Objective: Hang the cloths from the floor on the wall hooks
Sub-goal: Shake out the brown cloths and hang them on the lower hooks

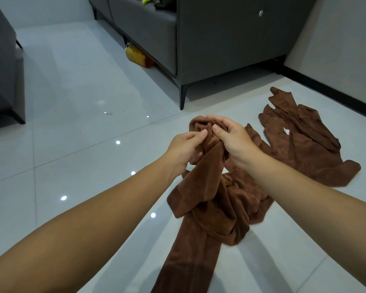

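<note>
open tiles (76, 115) lie left; sofa (220, 39) and wall (347, 39) block ahead.

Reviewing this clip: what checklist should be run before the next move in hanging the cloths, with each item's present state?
1. Left hand grips the bunched brown towelling cloth: ok.
2. Right hand grips the same cloth: ok.
3. Held cloth free of the brown folds beneath it: cannot tell.
4. Wall hooks in view: not ok, none visible.
5. Flat brown cloth with white label off the white tiled floor: not ok, it lies there.
</note>
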Tool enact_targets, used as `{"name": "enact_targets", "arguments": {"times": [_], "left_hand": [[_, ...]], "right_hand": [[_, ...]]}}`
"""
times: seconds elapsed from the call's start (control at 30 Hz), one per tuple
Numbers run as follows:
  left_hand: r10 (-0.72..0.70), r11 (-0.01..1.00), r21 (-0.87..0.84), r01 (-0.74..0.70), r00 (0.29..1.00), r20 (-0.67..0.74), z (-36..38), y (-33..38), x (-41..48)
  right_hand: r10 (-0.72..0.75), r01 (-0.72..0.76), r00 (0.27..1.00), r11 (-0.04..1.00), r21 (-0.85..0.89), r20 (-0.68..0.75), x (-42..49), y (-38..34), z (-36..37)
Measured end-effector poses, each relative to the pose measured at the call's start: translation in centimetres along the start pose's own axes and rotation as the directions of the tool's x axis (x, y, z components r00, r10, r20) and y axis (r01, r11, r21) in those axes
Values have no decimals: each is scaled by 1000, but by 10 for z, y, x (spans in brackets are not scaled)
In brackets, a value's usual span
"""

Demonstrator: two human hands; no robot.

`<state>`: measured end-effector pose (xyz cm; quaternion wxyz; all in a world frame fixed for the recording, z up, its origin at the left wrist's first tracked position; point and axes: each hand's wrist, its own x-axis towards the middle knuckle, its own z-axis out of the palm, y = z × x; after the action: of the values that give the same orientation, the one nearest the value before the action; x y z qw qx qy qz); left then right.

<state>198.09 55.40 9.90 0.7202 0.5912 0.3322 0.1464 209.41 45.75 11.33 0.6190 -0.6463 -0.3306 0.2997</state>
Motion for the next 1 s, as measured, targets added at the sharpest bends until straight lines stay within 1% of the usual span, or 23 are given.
{"name": "enact_targets", "arguments": {"times": [0.07,0.2,0.3,0.4,0.53,0.6,0.67,0.73,0.8,0.87,0.93,1.0], "left_hand": [[-15,1000,-25,14,999,-50,0,-1,-1],[-71,997,-34,69,996,-53,-2,2,-4],[-89,995,-54,86,994,-65,-5,6,-4],[-65,998,-30,62,991,-119,-8,8,-1],[-44,999,0,45,981,-190,-14,13,-1],[-29,999,21,33,982,-184,-16,16,-3],[-4,999,31,8,989,-147,-15,21,-5],[23,999,32,-19,994,-104,-12,25,-8],[63,996,59,-60,996,-63,-8,28,-12],[93,995,47,-90,994,-51,-6,27,-15],[80,996,45,-76,992,-94,-7,23,-14],[25,992,125,-4,985,-172,-11,19,-11]], "right_hand": [[17,-16,1000,998,-52,21,0,3,-3],[3,7,998,983,-186,57,-1,4,-7],[-27,68,994,913,-402,107,-1,-1,-10],[-42,102,990,868,-486,131,0,-2,-11],[-19,85,990,871,-484,138,-3,-6,-14],[18,69,984,882,-466,179,-4,-8,-15],[30,76,978,869,-489,206,-4,-8,-12],[-16,111,981,862,-495,191,-3,-4,-6],[-83,143,986,870,-472,145,-2,-3,-2],[-122,161,986,880,-447,115,-2,-6,-1],[-135,162,986,901,-403,95,-4,-11,-1],[-133,147,989,937,-318,66,-6,-15,-3]]}}
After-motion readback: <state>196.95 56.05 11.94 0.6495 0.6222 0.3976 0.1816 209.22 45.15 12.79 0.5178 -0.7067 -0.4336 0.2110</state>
